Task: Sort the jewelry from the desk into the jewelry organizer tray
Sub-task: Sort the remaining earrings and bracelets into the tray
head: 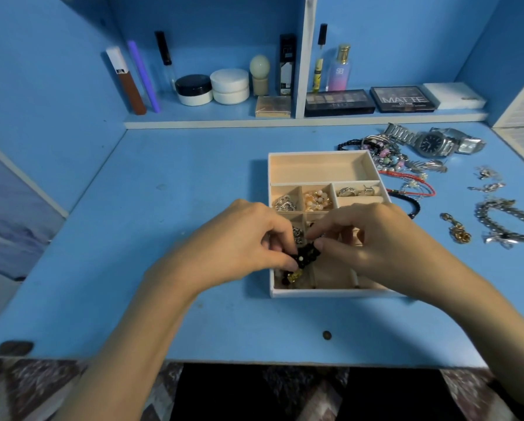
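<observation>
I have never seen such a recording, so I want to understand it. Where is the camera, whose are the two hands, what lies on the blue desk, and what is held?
There is no machine here: a person works with bare hands. The one picture comes from a camera worn on the head, looking forward and down. The left hand and the right hand both pinch a black beaded piece of jewelry above the near-left part of the cream square organizer tray. Its compartments already hold silver pieces, peach-and-gold beads and silver rings. On the blue desk, right of the tray, lie silver metal wristwatches, a heap of coloured bead bracelets, a silver chain bracelet and a small gold item. The shelf behind holds cosmetics.
</observation>
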Demonstrator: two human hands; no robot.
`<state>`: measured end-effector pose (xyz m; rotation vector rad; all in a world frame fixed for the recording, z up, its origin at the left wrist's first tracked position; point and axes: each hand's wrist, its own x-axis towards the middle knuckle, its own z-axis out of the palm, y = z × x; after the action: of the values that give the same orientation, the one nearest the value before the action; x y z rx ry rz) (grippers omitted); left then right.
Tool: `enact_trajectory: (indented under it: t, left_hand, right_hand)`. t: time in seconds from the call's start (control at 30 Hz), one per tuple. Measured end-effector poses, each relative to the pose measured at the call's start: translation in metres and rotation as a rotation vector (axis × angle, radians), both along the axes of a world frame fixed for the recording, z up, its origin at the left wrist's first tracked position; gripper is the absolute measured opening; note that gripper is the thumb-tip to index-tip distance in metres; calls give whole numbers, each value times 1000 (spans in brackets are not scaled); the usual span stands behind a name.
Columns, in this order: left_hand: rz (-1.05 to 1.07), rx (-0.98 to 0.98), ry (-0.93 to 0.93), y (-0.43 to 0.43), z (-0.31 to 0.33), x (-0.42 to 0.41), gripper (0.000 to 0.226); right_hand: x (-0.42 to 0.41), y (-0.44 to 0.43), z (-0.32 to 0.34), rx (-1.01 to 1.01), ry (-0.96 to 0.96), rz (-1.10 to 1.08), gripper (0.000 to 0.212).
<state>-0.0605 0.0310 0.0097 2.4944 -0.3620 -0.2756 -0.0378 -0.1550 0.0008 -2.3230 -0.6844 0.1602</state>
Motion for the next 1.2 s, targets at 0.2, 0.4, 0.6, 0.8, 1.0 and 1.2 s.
enact_trajectory:
  t: [0.2,0.4,0.6,0.8,1.0,1.2]
  left_hand:
    - [47,112,-25,-8,-9,2,24]
    - [13,2,168,5,1,9,31]
    - [109,-130,156,26,7,15,21]
    - [198,-244,47,24,7,18,16]
    - [258,-353,-67,10,8,24,9]
    - [197,-426,-110,-26,10,36,3]
  right_hand:
    - [-4,4,-1,96,34,16,23]
    - [-12,10,-6,145,-66,125,24]
    - [-13,12,-14,59,-147,210,22]
    - [-13,16,-17,18,-164,238,19]
    - [-15,13,-14,-13,-220,292,20]
    - [-14,-5,-10,105,-174,178,17]
